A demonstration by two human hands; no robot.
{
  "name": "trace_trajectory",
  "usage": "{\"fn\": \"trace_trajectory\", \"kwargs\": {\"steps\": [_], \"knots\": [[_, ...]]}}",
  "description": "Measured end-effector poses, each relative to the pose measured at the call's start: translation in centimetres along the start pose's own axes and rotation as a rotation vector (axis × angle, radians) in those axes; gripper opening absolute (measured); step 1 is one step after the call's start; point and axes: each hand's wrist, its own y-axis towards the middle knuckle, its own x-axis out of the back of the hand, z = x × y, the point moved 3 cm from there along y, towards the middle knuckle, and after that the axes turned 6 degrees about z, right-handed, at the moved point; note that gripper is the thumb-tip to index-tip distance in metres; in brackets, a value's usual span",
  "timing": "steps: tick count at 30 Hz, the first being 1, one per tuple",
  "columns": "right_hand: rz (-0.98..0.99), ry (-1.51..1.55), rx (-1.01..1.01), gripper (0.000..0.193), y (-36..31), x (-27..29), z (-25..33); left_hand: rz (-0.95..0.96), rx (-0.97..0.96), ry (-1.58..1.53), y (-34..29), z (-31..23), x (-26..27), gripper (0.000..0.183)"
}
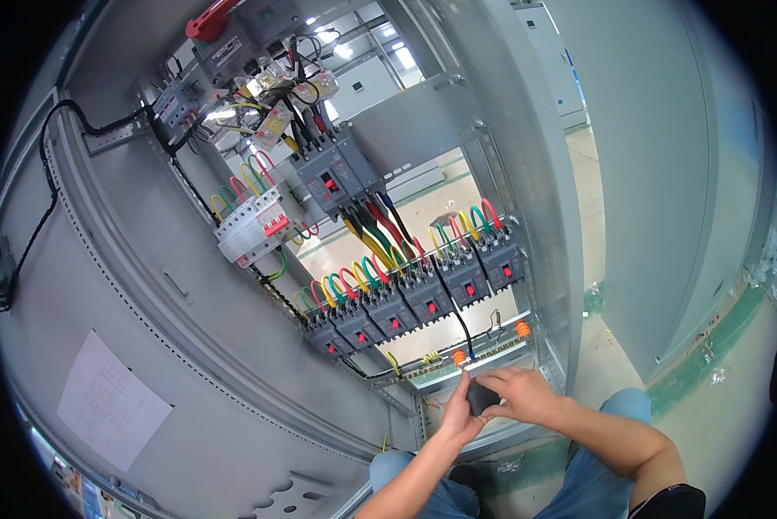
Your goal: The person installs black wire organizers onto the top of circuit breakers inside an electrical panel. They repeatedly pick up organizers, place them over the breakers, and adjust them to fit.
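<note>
Both hands are working low at the front of an open grey electrical cabinet (172,285). The left hand (457,413) and right hand (522,395) are meeting around one small dark object (481,398), black and rounded, its exact kind too small to tell. Left fingers are curling against its left side; right fingers are closing over its top and right side, so both hands are gripping it together. The object is sitting just below the metal rail (483,355) at the cabinet's foot.

Count, rail: two orange insulators (523,329), one near each end; the left one is just above the left hand.

Count, breakers: one row of six black breakers (423,298) with red buttons, running up to the right; one larger black breaker (336,177) above; one white breaker block (252,227) to its left.

Looped wires (367,268) in red, green and yellow are arching over the row.

One white paper sheet (111,402) is sticking to the cabinet wall, lower left.
</note>
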Motion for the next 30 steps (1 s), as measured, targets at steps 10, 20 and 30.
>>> {"fn": "trace_trajectory", "kwargs": {"steps": [10, 20, 30], "knots": [[-0.213, 0.085, -0.082, 0.037, -0.8, 0.2, -2.3, 0.110, -0.015, 0.060, 2.0, 0.7, -0.8, 0.054], [-0.140, 1.105, -0.505, 0.020, -0.6, -1.2, -6.7, 0.099, -0.170, 0.250, 1.7, 0.8, 0.8, 0.021], [-0.117, 1.138, -0.532, 0.020, 0.5, -2.3, -5.9, 0.094, -0.230, 0.253, 0.8, -0.2, 0.7, 0.019]]}}
